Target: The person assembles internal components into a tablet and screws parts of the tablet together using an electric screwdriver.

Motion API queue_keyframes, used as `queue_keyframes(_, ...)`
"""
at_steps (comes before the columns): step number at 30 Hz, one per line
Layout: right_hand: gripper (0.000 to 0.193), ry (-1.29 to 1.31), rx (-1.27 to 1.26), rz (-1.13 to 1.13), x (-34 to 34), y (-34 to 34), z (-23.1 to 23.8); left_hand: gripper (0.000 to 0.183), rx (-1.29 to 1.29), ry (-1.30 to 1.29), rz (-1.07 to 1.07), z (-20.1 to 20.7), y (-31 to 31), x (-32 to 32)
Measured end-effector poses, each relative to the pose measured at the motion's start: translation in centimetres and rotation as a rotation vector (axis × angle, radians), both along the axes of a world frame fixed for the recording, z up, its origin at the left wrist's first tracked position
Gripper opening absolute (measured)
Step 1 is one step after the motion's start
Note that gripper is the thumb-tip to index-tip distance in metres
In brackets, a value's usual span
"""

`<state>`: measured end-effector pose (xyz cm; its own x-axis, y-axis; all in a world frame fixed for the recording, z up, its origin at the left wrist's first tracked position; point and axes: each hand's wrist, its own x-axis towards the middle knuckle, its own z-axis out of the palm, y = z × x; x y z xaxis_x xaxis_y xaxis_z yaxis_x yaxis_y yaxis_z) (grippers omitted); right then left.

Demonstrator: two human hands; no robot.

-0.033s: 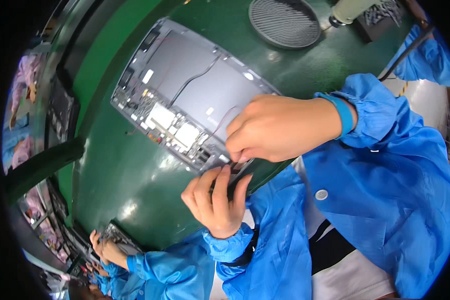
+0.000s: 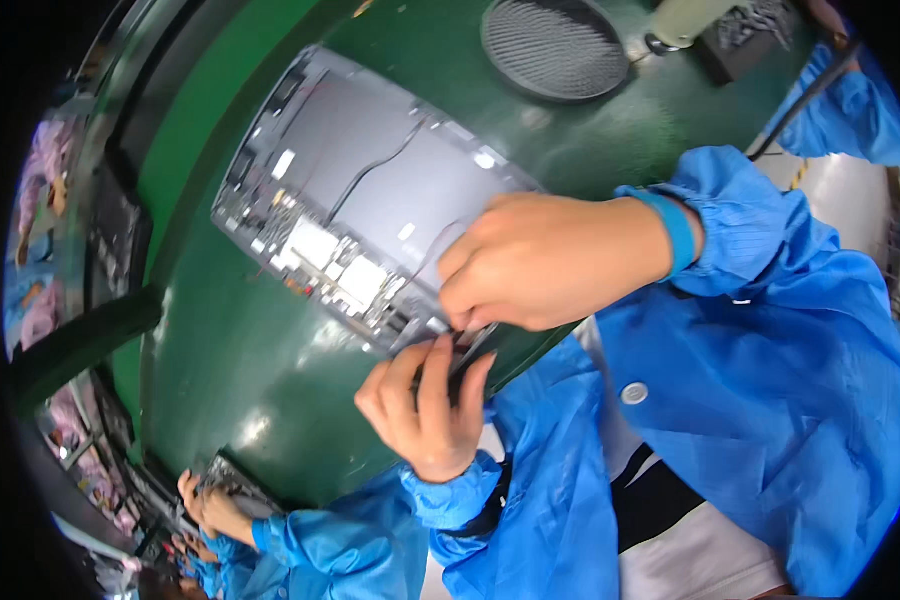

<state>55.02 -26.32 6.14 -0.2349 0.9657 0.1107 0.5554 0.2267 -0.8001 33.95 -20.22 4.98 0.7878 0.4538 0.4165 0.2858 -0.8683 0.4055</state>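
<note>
An opened grey device housing, tablet-like in shape (image 2: pixel 440 190), lies slanted on the green table. Along its left side runs a circuit board with bright metal shields (image 2: pixel 360 282), and a black cable (image 2: pixel 375 167) crosses the bare inner panel. My left hand (image 2: pixel 420 410) grips the housing's near end, fingers curled over the edge and thumb on the side toward me. Right beside it, my right hand (image 2: pixel 530 260), with a blue wristband (image 2: pixel 678 235), pinches at the near corner. Its fingertips are bent down and partly hidden, so what lies between them cannot be made out.
A round dark ribbed tray (image 2: pixel 555 50) sits on the far side of the table (image 2: pixel 220 370). Next to it are a pale-bodied tool (image 2: pixel 685 20) and a dark box with small metal pieces (image 2: pixel 740 50). At lower left, another person's hands (image 2: pixel 215 510) hold a dark device (image 2: pixel 238 478).
The whole view has shifted slightly, so the housing and both hands appear a little further left. My hands keep the same hold at the near corner.
</note>
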Motion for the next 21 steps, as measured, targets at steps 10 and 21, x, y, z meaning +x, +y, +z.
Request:
queue_keyframes(10, 0.01, -0.069, 0.177, 0.037, 2.2, -1.5, 0.8, 0.037, 0.102, 0.126, -0.003, -0.2, -0.1, 0.8)
queue_keyframes(21, 0.007, 0.142, 0.347, -1.093, 10.5, -8.1, 3.9, 0.041, 0.098, 0.093, -0.07, -0.6, 0.6, 0.6)
